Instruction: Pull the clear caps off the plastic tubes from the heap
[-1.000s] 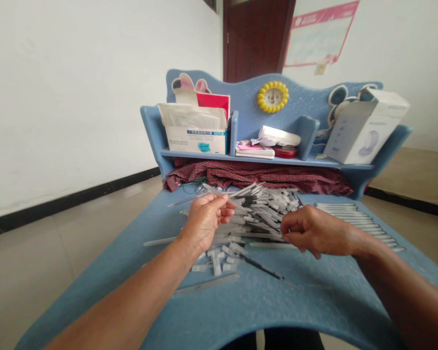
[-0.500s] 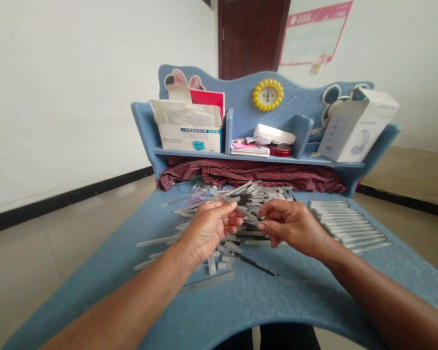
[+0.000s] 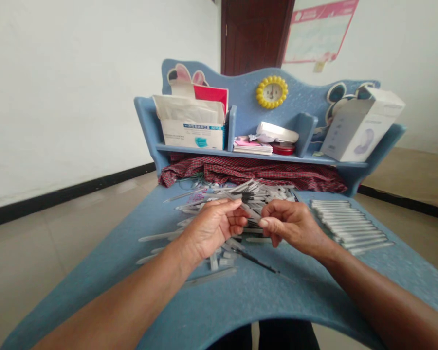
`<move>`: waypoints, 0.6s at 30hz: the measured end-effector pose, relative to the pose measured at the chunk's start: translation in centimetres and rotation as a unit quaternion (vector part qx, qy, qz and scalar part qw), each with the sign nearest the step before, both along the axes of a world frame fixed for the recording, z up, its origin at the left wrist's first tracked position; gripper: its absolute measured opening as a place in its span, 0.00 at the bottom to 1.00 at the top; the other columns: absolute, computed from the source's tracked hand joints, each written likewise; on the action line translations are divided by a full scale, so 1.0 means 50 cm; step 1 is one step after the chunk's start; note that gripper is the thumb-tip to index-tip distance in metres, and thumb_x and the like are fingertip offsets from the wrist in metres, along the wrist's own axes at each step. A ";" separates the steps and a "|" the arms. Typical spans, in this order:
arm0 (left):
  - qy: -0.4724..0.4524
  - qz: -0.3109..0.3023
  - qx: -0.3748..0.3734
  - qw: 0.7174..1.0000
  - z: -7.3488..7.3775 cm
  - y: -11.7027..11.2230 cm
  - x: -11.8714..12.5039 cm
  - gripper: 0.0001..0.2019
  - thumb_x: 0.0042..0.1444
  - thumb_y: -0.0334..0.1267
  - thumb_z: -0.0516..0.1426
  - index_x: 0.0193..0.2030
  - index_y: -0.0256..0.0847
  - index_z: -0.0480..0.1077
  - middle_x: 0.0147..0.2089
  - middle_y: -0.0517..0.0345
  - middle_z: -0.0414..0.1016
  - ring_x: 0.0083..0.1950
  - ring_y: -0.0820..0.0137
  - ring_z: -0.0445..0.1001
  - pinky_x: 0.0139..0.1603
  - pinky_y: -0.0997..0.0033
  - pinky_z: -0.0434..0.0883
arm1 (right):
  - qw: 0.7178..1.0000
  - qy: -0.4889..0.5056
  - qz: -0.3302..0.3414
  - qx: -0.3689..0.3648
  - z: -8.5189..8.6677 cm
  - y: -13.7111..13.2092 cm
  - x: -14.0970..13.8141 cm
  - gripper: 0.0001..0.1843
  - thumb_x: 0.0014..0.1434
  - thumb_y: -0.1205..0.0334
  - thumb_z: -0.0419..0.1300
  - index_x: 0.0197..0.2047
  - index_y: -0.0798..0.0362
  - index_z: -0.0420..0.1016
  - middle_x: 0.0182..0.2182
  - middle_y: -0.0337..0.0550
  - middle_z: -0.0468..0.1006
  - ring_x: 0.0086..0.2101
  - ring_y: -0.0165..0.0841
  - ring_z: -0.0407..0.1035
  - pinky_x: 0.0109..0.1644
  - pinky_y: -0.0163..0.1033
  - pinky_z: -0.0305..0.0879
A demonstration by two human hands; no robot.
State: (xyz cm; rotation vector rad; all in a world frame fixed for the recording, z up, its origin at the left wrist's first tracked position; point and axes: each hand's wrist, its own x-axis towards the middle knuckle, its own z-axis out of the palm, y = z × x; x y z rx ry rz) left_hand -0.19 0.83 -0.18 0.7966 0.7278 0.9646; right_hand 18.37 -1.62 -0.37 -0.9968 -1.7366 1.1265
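My left hand is closed on a clear pen barrel, its thumb lying along the top. The barrel slants down to the right, toward my right hand. There my right thumb and forefinger pinch together at its lower end; any small part between them is hidden. Beneath and behind both hands spreads a loose pile of clear barrels and black-tipped refills. Closer to me lie a black refill, small clear caps and a clear tube.
On the right side of the blue desk, several pens lie in a neat row. A folded checked cloth runs under the shelf. The shelf carries a mask box, papers and a white carton.
My fingertips have come slightly closer along the barrel. The dark piece seen at my right fingertips earlier no longer shows clearly. The whole view has shifted a little.
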 end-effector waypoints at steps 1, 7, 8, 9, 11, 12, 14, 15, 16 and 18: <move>-0.003 0.005 0.000 1.000 0.002 0.000 -0.001 0.07 0.55 0.29 0.55 0.27 0.32 0.71 0.25 0.54 0.76 0.23 0.75 0.73 0.20 0.79 0.69 | 1.000 -0.015 0.013 -0.003 -0.001 0.000 0.003 0.17 0.51 0.49 0.61 0.27 0.56 0.66 0.18 0.35 0.69 0.15 0.23 0.62 0.17 0.28 0.56; -0.021 0.058 -0.001 0.998 0.013 0.007 -0.006 0.08 0.57 0.28 0.53 0.28 0.32 0.70 0.25 0.53 0.77 0.21 0.76 0.72 0.20 0.79 0.68 | 0.973 -0.206 0.100 0.013 -0.011 0.002 0.003 0.10 0.53 0.58 0.59 0.26 0.56 0.67 0.17 0.31 0.61 0.17 0.21 0.55 0.19 0.27 0.50; -0.022 0.061 -0.001 0.998 0.013 0.008 -0.006 0.08 0.57 0.28 0.53 0.28 0.32 0.70 0.24 0.53 0.77 0.21 0.76 0.72 0.20 0.79 0.68 | 0.962 -0.245 0.116 0.024 -0.013 0.002 0.002 0.09 0.53 0.61 0.59 0.26 0.56 0.67 0.17 0.31 0.61 0.18 0.21 0.55 0.20 0.27 0.49; -0.021 0.062 0.000 0.998 0.013 0.008 -0.007 0.08 0.57 0.28 0.53 0.28 0.32 0.70 0.24 0.53 0.77 0.21 0.76 0.72 0.20 0.79 0.68 | 0.951 -0.280 0.130 0.032 -0.014 0.002 0.001 0.07 0.53 0.63 0.59 0.26 0.56 0.68 0.17 0.31 0.61 0.19 0.21 0.54 0.21 0.27 0.48; -0.017 0.057 0.004 0.998 0.010 0.010 -0.007 0.07 0.56 0.29 0.54 0.28 0.32 0.70 0.25 0.53 0.77 0.21 0.75 0.72 0.20 0.79 0.68 | 0.931 -0.331 0.150 0.039 -0.015 0.002 0.000 0.04 0.52 0.66 0.58 0.26 0.56 0.69 0.18 0.31 0.61 0.20 0.21 0.54 0.22 0.27 0.48; -0.016 0.052 0.007 0.999 0.008 0.010 -0.007 0.07 0.56 0.29 0.54 0.28 0.32 0.70 0.25 0.52 0.77 0.22 0.75 0.72 0.21 0.79 0.68 | 0.924 -0.347 0.153 0.041 -0.014 0.002 0.000 0.04 0.52 0.67 0.57 0.26 0.56 0.69 0.18 0.31 0.62 0.20 0.21 0.54 0.22 0.28 0.48; -0.013 0.043 0.014 0.999 0.005 0.011 -0.008 0.06 0.55 0.29 0.55 0.29 0.31 0.71 0.26 0.51 0.77 0.23 0.75 0.73 0.21 0.78 0.68 | 0.918 -0.365 0.148 0.046 -0.012 0.001 0.000 0.04 0.52 0.67 0.57 0.26 0.56 0.70 0.18 0.31 0.62 0.21 0.21 0.54 0.23 0.28 0.48; -0.012 0.041 0.017 0.999 0.003 0.011 -0.008 0.06 0.55 0.29 0.55 0.29 0.31 0.71 0.27 0.50 0.77 0.23 0.75 0.73 0.21 0.78 0.68 | 0.917 -0.370 0.144 0.048 -0.011 0.001 0.000 0.04 0.52 0.66 0.57 0.26 0.56 0.70 0.18 0.31 0.62 0.21 0.21 0.54 0.23 0.28 0.48; -0.012 0.042 0.019 0.999 0.003 0.011 -0.008 0.06 0.55 0.29 0.55 0.29 0.31 0.71 0.27 0.50 0.77 0.23 0.75 0.73 0.21 0.78 0.68 | 0.916 -0.373 0.139 0.050 -0.010 0.000 -0.001 0.04 0.52 0.66 0.57 0.26 0.56 0.70 0.18 0.31 0.62 0.21 0.21 0.55 0.23 0.28 0.47; -0.010 0.044 0.021 0.999 0.002 0.010 -0.007 0.06 0.54 0.29 0.56 0.28 0.31 0.71 0.26 0.50 0.77 0.23 0.74 0.73 0.21 0.78 0.68 | 0.917 -0.373 0.129 0.057 -0.011 -0.002 -0.007 0.05 0.52 0.65 0.57 0.27 0.55 0.70 0.18 0.31 0.62 0.21 0.21 0.55 0.23 0.29 0.47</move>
